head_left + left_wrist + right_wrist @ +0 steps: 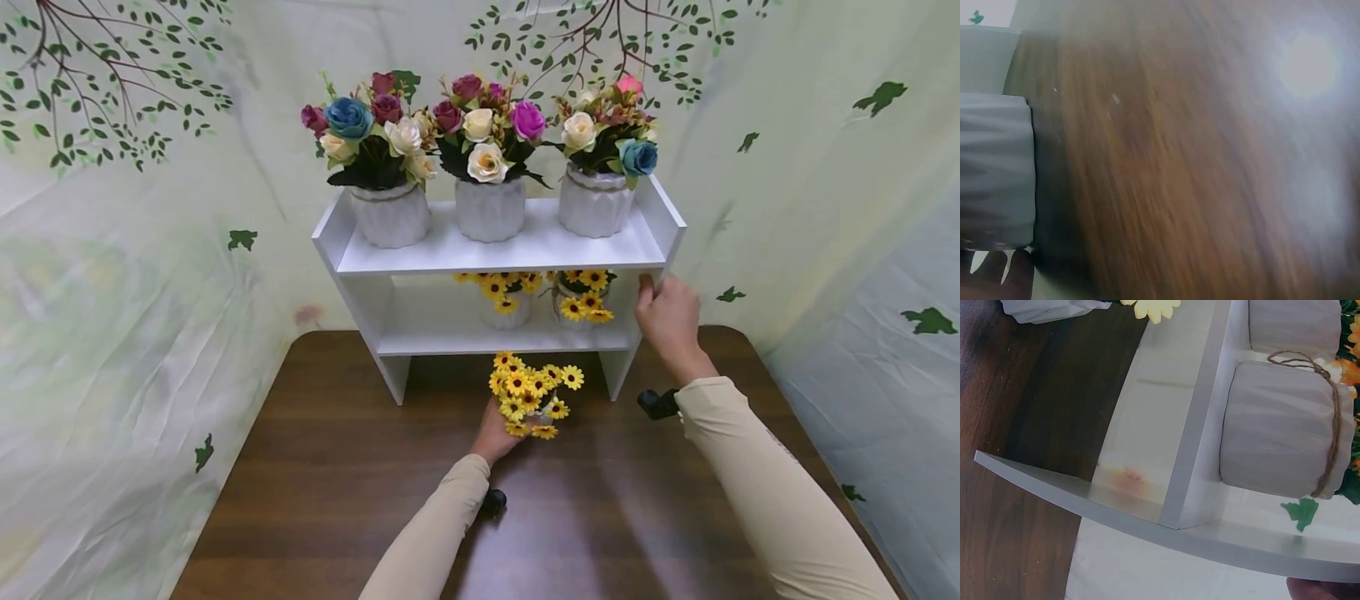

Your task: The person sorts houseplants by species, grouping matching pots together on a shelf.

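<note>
My left hand (pixel 495 435) holds a white pot of small yellow daisy-like flowers (pixel 528 392) in front of the shelf's lower opening. The pot (pixel 994 172) shows at the left of the left wrist view, with fingertips (pixel 1000 275) against its end. My right hand (pixel 671 321) grips the right side panel of a white two-tier shelf (pixel 487 342); part of that hand shows at the lower edge of the right wrist view. On the lower tier stand two more pots of yellow flowers (pixel 504 304), (pixel 581 304). Twine circles one pot (pixel 1279 431).
Three white pots with mixed artificial roses stand on the top tier: left (pixel 392 217), middle (pixel 490 208) and right (pixel 595 202). The shelf stands at the back of a brown wooden table (pixel 337 500). Leaf-patterned cloth (pixel 150 333) hangs behind and at both sides.
</note>
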Demonstrator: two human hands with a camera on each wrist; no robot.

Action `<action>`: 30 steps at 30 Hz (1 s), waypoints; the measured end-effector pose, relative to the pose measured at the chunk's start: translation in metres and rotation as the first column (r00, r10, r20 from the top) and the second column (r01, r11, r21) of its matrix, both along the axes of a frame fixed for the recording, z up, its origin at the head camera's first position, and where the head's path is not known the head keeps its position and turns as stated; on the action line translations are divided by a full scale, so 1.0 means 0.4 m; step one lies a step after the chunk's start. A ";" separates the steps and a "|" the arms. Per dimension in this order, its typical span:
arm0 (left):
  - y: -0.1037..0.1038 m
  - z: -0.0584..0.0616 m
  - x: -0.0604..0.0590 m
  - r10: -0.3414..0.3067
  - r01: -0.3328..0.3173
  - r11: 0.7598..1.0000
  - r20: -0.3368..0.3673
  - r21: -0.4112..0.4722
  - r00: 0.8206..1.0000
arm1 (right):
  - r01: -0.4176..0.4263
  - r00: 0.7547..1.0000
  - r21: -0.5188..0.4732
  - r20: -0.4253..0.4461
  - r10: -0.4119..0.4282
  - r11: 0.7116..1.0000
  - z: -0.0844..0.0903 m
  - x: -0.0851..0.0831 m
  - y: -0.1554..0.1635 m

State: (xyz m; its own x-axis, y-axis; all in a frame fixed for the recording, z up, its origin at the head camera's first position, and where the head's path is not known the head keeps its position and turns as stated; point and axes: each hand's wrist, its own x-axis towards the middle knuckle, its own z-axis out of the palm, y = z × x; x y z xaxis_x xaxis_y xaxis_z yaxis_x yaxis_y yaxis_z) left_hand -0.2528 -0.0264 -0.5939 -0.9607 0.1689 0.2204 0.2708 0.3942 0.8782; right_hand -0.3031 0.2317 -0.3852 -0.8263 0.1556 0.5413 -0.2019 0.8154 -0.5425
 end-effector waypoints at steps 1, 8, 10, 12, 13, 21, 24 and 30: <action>0.004 -0.001 -0.001 0.001 -0.001 1.000 0.007 0.021 1.000 | -0.001 1.000 -0.002 0.004 0.001 1.000 0.000 0.000 -0.001; 0.015 -0.008 0.009 -0.007 0.004 0.995 0.032 0.098 0.999 | 0.007 1.000 -0.006 -0.004 -0.007 1.000 -0.001 0.007 -0.005; 0.014 -0.010 0.013 0.007 -0.008 0.995 0.009 0.101 1.000 | 0.000 1.000 -0.002 -0.007 0.000 1.000 0.000 0.008 -0.007; 0.012 -0.012 0.016 0.022 -0.021 0.995 -0.006 0.101 1.000 | -0.006 1.000 0.002 -0.005 0.006 1.000 0.000 0.007 -0.009; 0.011 -0.012 0.016 0.032 -0.031 0.994 -0.009 0.104 0.999 | -0.006 1.000 0.003 -0.003 0.006 1.000 0.000 0.007 -0.009; 0.019 -0.009 0.019 0.117 -0.117 0.993 0.017 0.030 0.993 | -0.007 1.000 -0.001 -0.008 0.007 1.000 0.002 0.006 -0.015; 0.022 -0.004 0.023 0.146 -0.146 0.989 0.006 0.016 0.989 | -0.014 1.000 -0.006 -0.016 0.014 1.000 0.002 0.006 -0.019; 0.029 0.004 0.024 0.196 -0.197 0.980 -0.040 -0.024 0.980 | -0.018 0.999 -0.006 -0.050 0.017 1.000 0.001 0.000 -0.024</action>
